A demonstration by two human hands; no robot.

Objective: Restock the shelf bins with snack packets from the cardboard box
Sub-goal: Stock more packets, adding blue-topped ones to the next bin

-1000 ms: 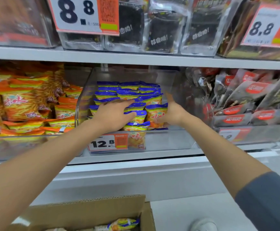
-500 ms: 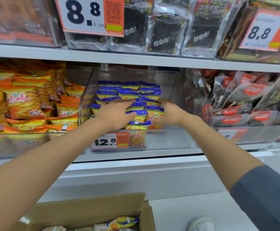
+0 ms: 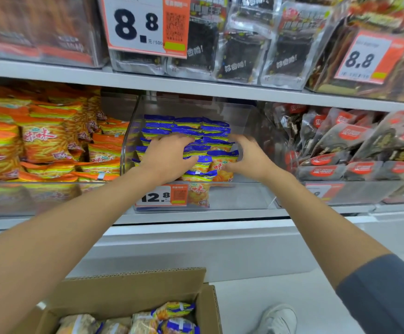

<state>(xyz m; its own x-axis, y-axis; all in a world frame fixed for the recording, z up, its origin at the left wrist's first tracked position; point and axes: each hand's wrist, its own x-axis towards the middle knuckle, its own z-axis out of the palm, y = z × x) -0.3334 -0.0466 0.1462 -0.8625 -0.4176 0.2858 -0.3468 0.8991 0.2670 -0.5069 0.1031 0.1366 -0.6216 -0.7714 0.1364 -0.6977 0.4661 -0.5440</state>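
Blue-topped yellow snack packets are stacked in a clear shelf bin on the middle shelf. My left hand lies over the front of the stack, fingers spread across the blue tops and thumb hooked under one packet. At the stack's right side my right hand is cupped against the packets, slightly blurred, thumb touching a front packet. The open cardboard box sits low in front of me with several more of the same packets inside.
A 12.8 price tag is on the bin front. Orange packets fill the left bin, dark packets with red labels the right one. An upper shelf hangs just above. My shoe is on the floor beside the box.
Both hands have closed in on the stack. The right hand moved left against the packets. The left thumb has hooked under a packet. The view shifted slightly downward.
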